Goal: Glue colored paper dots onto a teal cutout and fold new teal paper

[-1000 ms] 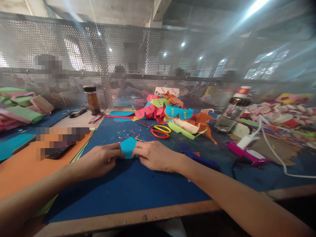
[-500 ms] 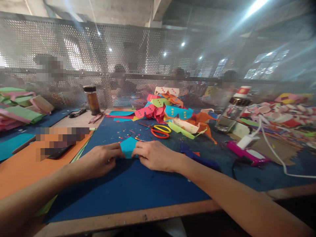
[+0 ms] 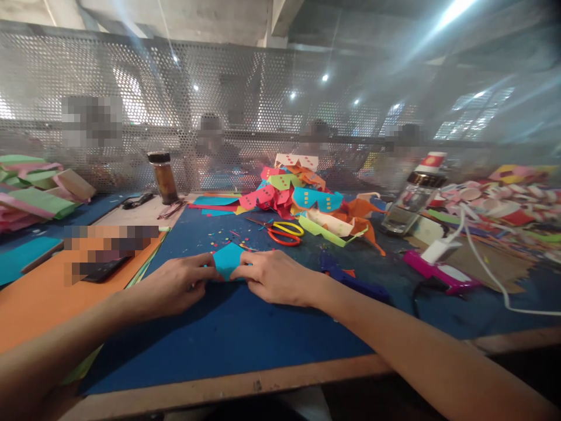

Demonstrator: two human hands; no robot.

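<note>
A small piece of bright blue paper (image 3: 228,259) with a pointed top lies on the dark blue table mat, held between both hands. My left hand (image 3: 186,282) grips its left side with curled fingers. On the right side, my right hand (image 3: 274,277) has fingers and thumb closed on the lower edge. The fingers hide both ends of the paper. Just beyond the hands lie scissors (image 3: 284,233) with red and yellow handles, among tiny coloured paper scraps. A dark blue glue gun (image 3: 350,279) rests to the right of my right hand.
Behind the scissors rises a pile of coloured paper cut-outs (image 3: 316,200). A glass bottle (image 3: 408,199) and a magenta power strip (image 3: 442,273) with a white cable stand right. At left are orange paper (image 3: 39,304), a phone (image 3: 107,268) and a brown jar (image 3: 165,179).
The fingertips of my right hand have shifted slightly left along the blue paper. My left hand stays nearly where it was.
</note>
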